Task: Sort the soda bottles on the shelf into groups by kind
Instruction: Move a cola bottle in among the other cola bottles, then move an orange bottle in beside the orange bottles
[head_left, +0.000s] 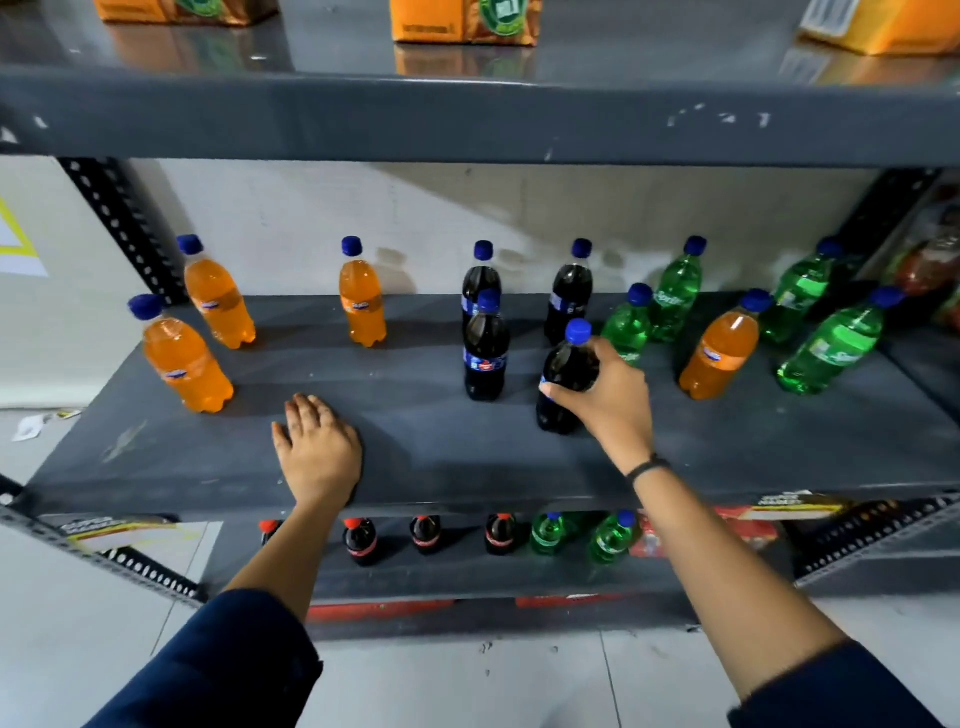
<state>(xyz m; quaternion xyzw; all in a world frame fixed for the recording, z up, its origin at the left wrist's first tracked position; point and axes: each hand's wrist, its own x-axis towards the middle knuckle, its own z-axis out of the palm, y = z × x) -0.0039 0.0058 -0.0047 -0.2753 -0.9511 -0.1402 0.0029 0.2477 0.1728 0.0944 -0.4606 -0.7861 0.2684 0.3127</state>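
Observation:
On the grey middle shelf (467, 467) stand blue-capped soda bottles. Three orange ones (187, 364) (218, 299) (362, 299) are at the left. Dark cola bottles (485, 348) (569, 296) stand in the middle. Several green ones (675, 293) (831, 348) are at the right, with one orange bottle (722, 351) among them. My right hand (608, 400) grips a dark cola bottle (566, 379) that stands on the shelf near the front. My left hand (317, 447) lies flat on the shelf with fingers apart, holding nothing.
The shelf below holds red-capped cola bottles (361, 540) and green bottles (610, 538). Orange cartons (462, 21) sit on the shelf above, whose front beam (467, 119) overhangs the bottles. Perforated metal posts (124, 228) flank the shelf. Packaged goods (930, 260) are at the far right.

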